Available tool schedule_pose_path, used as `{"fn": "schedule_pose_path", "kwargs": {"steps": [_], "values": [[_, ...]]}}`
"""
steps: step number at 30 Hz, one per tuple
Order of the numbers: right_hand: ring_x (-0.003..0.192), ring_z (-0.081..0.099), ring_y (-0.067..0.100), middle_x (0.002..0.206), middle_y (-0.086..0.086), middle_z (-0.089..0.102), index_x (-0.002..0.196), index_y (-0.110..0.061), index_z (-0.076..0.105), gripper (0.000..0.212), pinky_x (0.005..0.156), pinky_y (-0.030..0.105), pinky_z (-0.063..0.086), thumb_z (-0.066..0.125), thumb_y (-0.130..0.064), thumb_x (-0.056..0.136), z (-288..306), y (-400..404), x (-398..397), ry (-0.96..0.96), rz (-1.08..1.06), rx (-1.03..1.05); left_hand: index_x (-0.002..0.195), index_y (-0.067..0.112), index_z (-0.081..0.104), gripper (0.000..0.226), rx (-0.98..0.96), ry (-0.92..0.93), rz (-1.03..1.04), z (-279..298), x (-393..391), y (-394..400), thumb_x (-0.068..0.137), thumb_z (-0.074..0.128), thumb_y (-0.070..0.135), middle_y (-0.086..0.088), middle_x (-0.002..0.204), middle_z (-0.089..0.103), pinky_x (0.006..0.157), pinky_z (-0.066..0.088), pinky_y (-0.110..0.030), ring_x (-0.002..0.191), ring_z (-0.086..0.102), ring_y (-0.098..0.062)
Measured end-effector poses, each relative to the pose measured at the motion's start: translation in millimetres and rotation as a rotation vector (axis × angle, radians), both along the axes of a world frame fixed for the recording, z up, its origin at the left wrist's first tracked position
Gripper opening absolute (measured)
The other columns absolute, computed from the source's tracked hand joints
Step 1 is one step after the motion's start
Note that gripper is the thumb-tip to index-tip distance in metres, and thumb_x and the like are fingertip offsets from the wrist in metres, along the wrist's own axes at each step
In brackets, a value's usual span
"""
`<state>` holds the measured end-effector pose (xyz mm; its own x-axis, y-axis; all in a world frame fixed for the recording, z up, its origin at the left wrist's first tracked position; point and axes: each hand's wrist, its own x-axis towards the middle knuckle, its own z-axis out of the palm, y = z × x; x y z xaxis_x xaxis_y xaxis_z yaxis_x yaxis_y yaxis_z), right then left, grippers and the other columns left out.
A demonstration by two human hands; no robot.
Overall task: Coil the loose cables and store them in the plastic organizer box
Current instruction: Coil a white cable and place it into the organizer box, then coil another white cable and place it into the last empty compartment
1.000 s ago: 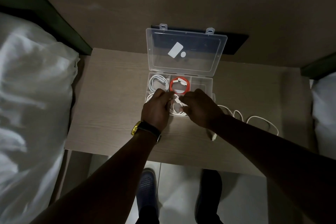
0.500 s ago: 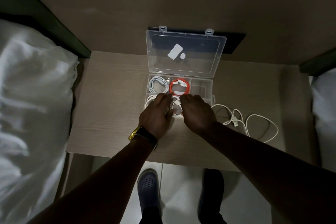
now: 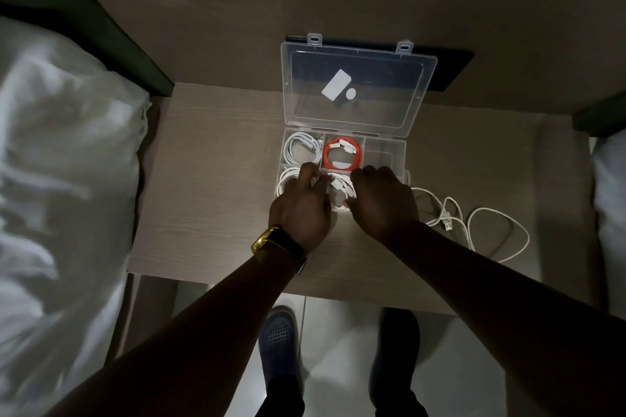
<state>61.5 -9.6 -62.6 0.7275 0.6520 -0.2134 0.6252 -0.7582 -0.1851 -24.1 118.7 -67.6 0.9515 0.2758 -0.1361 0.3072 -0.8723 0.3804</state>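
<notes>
A clear plastic organizer box [image 3: 398, 149] sits open on the wooden table, its lid [image 3: 355, 88] propped up at the back. A coiled white cable [image 3: 302, 149] fills the back left compartment and a coiled orange cable [image 3: 342, 154] the back middle one. Another white coil [image 3: 286, 181] lies front left. My left hand [image 3: 303, 206] and my right hand [image 3: 384, 201] press a coiled white cable [image 3: 338, 188] into the front middle compartment, fingers on both sides of it. A loose white cable [image 3: 487, 227] sprawls on the table to the right of the box.
The small wooden table [image 3: 210, 186] stands between two beds with white bedding [image 3: 61, 179]. A dark flat object [image 3: 450, 71] lies behind the lid against the wall. My feet in dark shoes [image 3: 279, 338] stand on the light floor below the table's front edge.
Both hands have stayed over the front middle compartment, fingers shifting slightly on the white coil. My right forearm has moved off the loose cable, which now shows fully at the right.
</notes>
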Motion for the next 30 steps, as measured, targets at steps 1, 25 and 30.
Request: {"fn": "schedule_pose_path", "kwargs": {"steps": [1, 25, 30], "values": [[0.098, 0.061, 0.029, 0.100, 0.006, 0.067, 0.105, -0.014, 0.059, 0.034, 0.065, 0.038, 0.050, 0.071, -0.035, 0.082, 0, 1, 0, -0.002, 0.000, 0.000, 0.117, 0.022, 0.059, 0.032, -0.012, 0.015, 0.015, 1, 2, -1, 0.087, 0.050, 0.025, -0.001, 0.133, 0.043, 0.061, 0.050, -0.033, 0.099, 0.059, -0.027], [0.074, 0.067, 0.020, 0.087, -0.001, 0.074, 0.092, -0.027, 0.067, 0.009, 0.063, 0.020, 0.038, 0.062, -0.025, 0.085, 26, -83, 28, -0.021, -0.316, 0.336, 0.117, 0.012, 0.064, 0.033, -0.071, -0.188, 0.094, 24, -1, 1, 0.085, 0.063, 0.013, -0.016, 0.124, 0.054, 0.078, 0.056, -0.044, 0.099, 0.062, -0.033], [0.076, 0.066, 0.025, 0.085, 0.001, 0.074, 0.080, -0.027, 0.070, 0.011, 0.063, 0.024, 0.038, 0.063, -0.020, 0.085, 29, -141, 31, 0.012, -0.466, 0.194, 0.107, 0.012, 0.068, 0.026, -0.174, -0.349, 0.111, 32, -10, -14, 0.083, 0.063, 0.006, -0.011, 0.110, 0.058, 0.069, 0.053, -0.031, 0.088, 0.063, -0.025]]}}
